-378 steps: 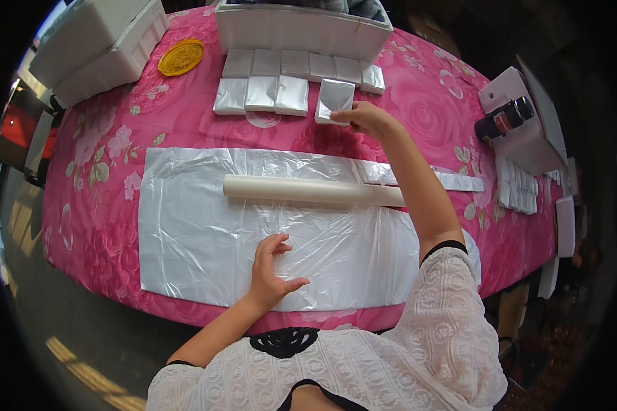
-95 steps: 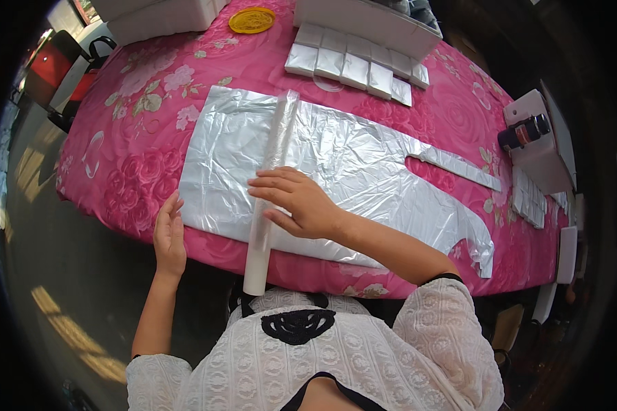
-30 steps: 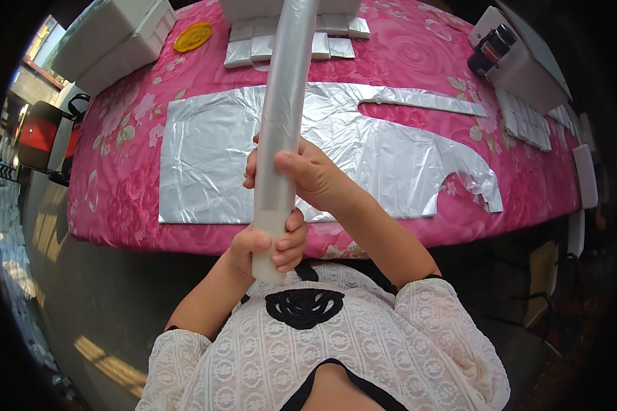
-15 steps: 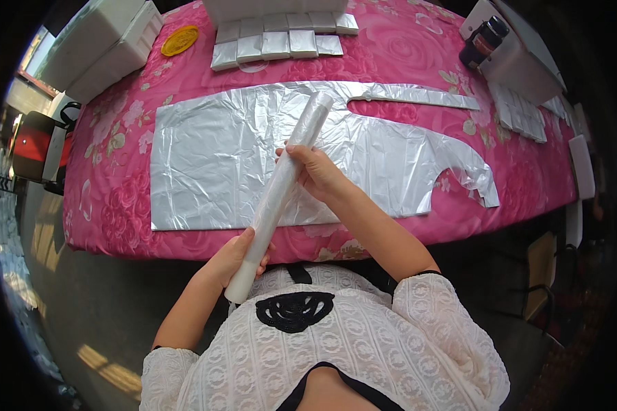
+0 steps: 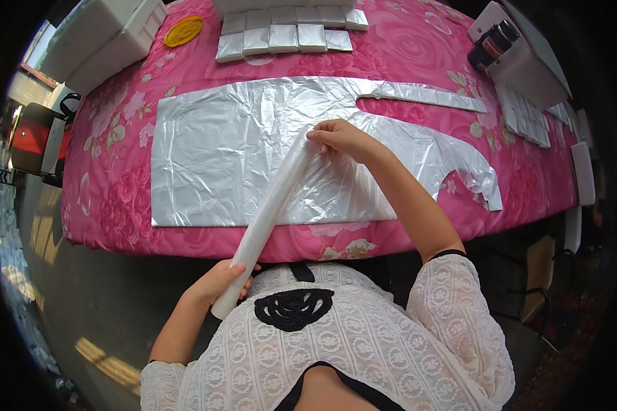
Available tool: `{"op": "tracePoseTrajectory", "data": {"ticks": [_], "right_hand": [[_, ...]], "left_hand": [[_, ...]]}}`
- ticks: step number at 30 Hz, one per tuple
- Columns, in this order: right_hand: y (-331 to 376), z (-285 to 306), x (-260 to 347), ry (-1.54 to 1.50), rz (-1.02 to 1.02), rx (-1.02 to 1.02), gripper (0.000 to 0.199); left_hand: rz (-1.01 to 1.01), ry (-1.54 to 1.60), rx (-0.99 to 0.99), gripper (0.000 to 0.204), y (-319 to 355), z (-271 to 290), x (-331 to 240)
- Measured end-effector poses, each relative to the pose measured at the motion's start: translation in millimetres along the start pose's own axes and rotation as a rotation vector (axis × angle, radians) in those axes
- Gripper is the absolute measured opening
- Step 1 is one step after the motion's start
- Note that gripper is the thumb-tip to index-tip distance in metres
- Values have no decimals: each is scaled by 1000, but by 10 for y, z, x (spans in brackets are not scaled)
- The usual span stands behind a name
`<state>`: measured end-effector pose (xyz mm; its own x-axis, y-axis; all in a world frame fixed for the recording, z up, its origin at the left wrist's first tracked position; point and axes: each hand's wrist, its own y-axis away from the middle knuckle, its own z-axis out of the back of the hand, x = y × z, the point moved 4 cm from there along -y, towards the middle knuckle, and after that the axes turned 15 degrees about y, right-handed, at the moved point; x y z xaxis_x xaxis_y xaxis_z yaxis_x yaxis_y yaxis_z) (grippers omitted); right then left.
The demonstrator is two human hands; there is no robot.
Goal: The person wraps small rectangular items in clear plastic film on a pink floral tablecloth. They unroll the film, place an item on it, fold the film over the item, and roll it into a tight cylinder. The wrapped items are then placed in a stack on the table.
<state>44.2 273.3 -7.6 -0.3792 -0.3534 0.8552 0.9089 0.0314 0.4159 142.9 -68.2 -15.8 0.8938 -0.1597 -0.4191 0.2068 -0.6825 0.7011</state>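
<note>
A long roll of clear plastic film [image 5: 271, 200] slants from my waist up over the table. My left hand [image 5: 227, 279] is wrapped round its lower part, close to my body. At the far end, my right hand [image 5: 337, 139] pinches the roll's upper tip between thumb and fingers. Beneath the roll lies a flat, silvery-white plastic apron [image 5: 202, 161], spread sideways across the table. Its neck and strap cut-outs point right, with one long strap [image 5: 428, 94] along the far side. The roll and my right hand cover part of its middle.
A pink flowered cloth [image 5: 127, 205] covers the table. Rows of folded silvery packets [image 5: 283, 39] lie at the back, more packets [image 5: 524, 118] at the right. White foam boxes [image 5: 99, 44] stand back left. A dark bottle [image 5: 492, 45] and a yellow coil [image 5: 184, 31] are also there.
My right hand has slid from the roll's middle up to its far tip. The roll has shifted down and left, and my left hand has moved down with it.
</note>
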Motion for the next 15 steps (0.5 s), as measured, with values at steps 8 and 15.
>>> {"op": "tracePoseTrajectory", "data": {"ticks": [8,15], "right_hand": [[-47,238,-91,0,73,-164,19],[201,1668,-734,295,-32,-813,23]], "left_hand": [[15,-107,-17,58,7,53,-10],[107,-162,-8,54,359,514,91]]}}
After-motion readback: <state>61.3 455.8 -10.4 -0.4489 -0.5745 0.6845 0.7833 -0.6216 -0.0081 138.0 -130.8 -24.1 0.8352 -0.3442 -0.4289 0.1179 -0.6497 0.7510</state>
